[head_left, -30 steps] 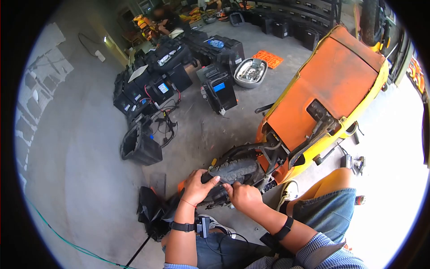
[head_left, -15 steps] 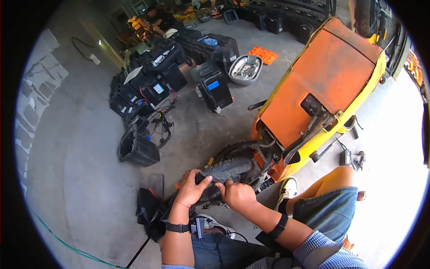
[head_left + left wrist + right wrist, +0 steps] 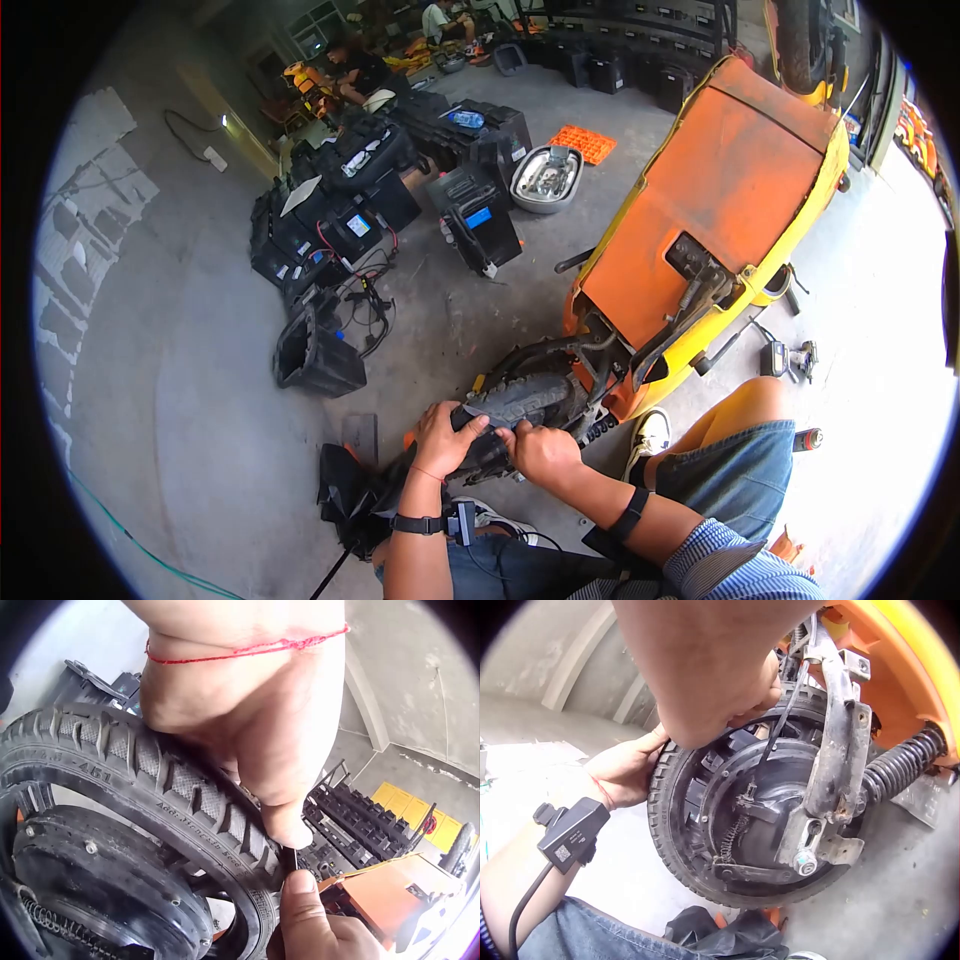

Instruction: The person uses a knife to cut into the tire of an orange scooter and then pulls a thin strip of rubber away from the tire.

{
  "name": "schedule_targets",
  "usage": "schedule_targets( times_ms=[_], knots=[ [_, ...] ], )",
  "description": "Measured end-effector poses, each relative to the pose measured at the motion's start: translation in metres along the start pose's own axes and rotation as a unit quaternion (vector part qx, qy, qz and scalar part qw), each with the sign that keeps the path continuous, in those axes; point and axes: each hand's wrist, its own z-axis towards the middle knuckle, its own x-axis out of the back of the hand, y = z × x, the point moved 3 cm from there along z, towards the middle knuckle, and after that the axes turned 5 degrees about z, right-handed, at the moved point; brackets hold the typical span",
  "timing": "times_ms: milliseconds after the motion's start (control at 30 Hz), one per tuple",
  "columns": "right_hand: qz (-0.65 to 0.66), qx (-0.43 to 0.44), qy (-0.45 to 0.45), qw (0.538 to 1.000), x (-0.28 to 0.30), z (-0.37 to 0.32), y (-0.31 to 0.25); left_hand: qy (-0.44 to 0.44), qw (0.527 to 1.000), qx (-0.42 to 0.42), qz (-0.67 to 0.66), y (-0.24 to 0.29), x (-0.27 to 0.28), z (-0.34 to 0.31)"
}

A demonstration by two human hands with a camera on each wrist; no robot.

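A black treaded tyre (image 3: 530,398) sits on the wheel of an orange and yellow scooter (image 3: 725,190) lying over on the floor. My left hand (image 3: 442,440) grips the tyre, its fingers over the tread and its thumb towards the right hand. Close beside it, my right hand (image 3: 545,455) is curled at the tyre's edge. Between the two thumbs, the left wrist view shows a thin dark piece (image 3: 291,859), pinched by the right hand and mostly hidden. The right wrist view shows the wheel's hub (image 3: 761,802), a brake spring and a shock absorber (image 3: 904,766).
Black battery cases (image 3: 480,215) and tangled cables (image 3: 372,310) lie on the floor ahead. Beyond them are a metal basin (image 3: 547,178) and an orange grid tray (image 3: 584,144). A cordless power tool (image 3: 788,358) and a can (image 3: 809,439) lie at the right. People sit in the background.
The head view has shifted slightly. Both hands stay at the same part of the tyre, with only small shifts of the right hand and thumbs.
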Motion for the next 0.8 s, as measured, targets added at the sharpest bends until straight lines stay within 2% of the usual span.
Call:
schedule_targets(
  times_ms=[167, 500, 600, 633, 700, 800],
  knots=[
    [0.002, 0.004, -0.019, 1.0, -0.001, 0.006, -0.002, 0.017, 0.999, 0.006, -0.044, 0.005, 0.005, 0.001],
    [0.014, -0.023, 0.017, 0.999, 0.004, -0.001, 0.008, 0.013, 0.999, 0.026, -0.027, 0.013, 0.003, 0.006],
    [0.022, -0.045, 0.001, 0.999, 0.001, -0.004, 0.007, 0.011, 0.998, 0.05, -0.04, 0.011, 0.002, 0.002],
    [0.038, -0.017, 0.044, 0.998, -0.002, -0.004, 0.008, -0.034, 0.988, 0.12, -0.092, 0.015, 0.005, 0.001],
    [0.032, -0.027, 0.014, 0.999, -0.002, -0.003, 0.006, -0.017, 0.992, 0.086, -0.09, 0.014, 0.005, 0.001],
    [0.018, -0.017, 0.048, 0.999, -0.007, -0.002, 0.004, 0.015, 0.999, 0.026, -0.024, 0.008, 0.001, 0.002]
  ],
)
